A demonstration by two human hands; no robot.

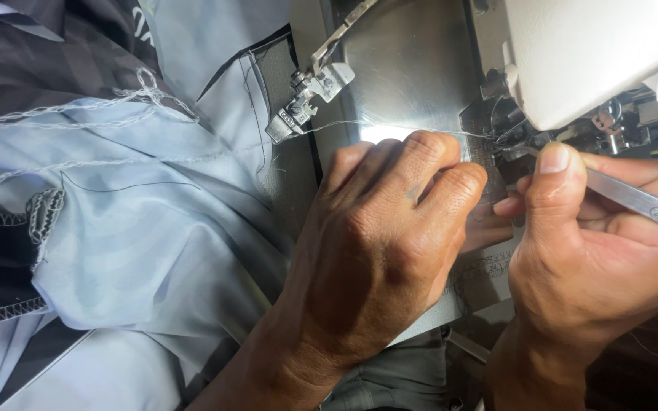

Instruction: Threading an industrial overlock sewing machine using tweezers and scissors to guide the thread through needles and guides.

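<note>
Head view: right hand (595, 251) grips metal tweezers (634, 199); left hand (378, 243) curled on a thread (359, 124)

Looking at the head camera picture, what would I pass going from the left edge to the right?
Pale blue fabric → metal presser foot → left hand → right hand holding metal tweezers. The white machine head sits above the right hand, so it has no clear place in the order.
</note>
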